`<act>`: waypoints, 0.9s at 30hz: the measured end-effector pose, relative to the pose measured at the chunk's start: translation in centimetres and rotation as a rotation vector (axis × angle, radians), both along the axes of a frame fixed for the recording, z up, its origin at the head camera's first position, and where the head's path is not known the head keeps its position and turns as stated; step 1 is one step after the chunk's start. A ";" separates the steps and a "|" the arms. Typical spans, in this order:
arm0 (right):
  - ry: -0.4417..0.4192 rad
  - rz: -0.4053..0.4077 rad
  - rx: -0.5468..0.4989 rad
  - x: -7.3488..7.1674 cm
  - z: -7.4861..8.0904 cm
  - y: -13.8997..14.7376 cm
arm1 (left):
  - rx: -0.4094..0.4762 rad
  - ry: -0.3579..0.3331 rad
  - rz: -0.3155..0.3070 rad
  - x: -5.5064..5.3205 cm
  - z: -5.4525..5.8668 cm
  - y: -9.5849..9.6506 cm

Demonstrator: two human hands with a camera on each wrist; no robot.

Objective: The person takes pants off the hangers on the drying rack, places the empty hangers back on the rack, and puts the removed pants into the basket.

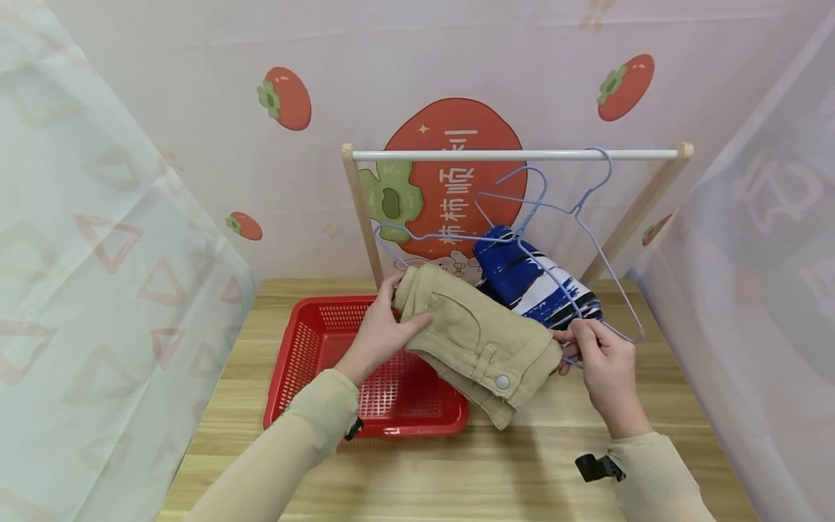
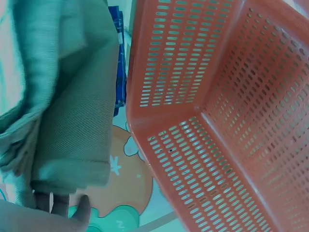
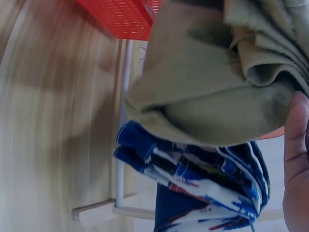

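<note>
Khaki pants (image 1: 483,337), folded, with a metal button at the waistband, lie over the lower part of a light blue hanger (image 1: 450,238). The left hand (image 1: 385,330) grips their left end, thumb in front and fingers behind. At the right end, the right hand (image 1: 603,362) pinches the cloth and the hanger's lower corner. This hanger's hook stands below the rail, apart from it. Behind it, a second blue hanger (image 1: 593,190) hooks over the rail and carries a blue, white and black patterned garment (image 1: 515,272). The right wrist view shows the khaki folds (image 3: 203,92) close up.
A red perforated basket (image 1: 280,377) stands on the wooden table (image 1: 457,478) at left, partly under the pants. The rack has a white rail (image 1: 417,155) and wooden legs (image 1: 363,217). Printed cloth walls (image 1: 196,72) surround the table on the back and sides.
</note>
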State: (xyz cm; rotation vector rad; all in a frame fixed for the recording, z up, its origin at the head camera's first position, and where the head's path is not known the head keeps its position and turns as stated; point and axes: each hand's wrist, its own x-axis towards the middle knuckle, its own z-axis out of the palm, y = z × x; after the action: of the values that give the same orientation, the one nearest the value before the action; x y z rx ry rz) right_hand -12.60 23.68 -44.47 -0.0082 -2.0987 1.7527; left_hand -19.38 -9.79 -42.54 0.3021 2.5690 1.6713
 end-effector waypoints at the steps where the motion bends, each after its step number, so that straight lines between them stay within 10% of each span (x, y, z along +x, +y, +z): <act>1: -0.002 -0.002 -0.006 0.0 0.0 0.0 | 0.022 0.001 0.001 0.1 0.0 0.1; 11: -0.007 -0.051 0.015 -0.2 -0.1 -0.2 | 0.134 -0.019 -0.063 0.5 0.5 -0.1; 16: -0.036 -0.017 -0.071 -0.2 0.0 -0.3 | 0.194 0.126 -0.108 0.9 0.1 -0.1; 27: -0.070 0.022 -0.198 -0.1 -0.1 0.3 | -0.115 0.325 -0.379 1.7 -0.2 -1.4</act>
State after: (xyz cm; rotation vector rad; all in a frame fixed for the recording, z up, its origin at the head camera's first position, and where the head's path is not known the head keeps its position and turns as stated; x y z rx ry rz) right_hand -12.74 23.96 -44.52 -0.1047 -1.9702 1.9931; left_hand -17.69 -11.23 -42.75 1.0548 2.5843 1.4284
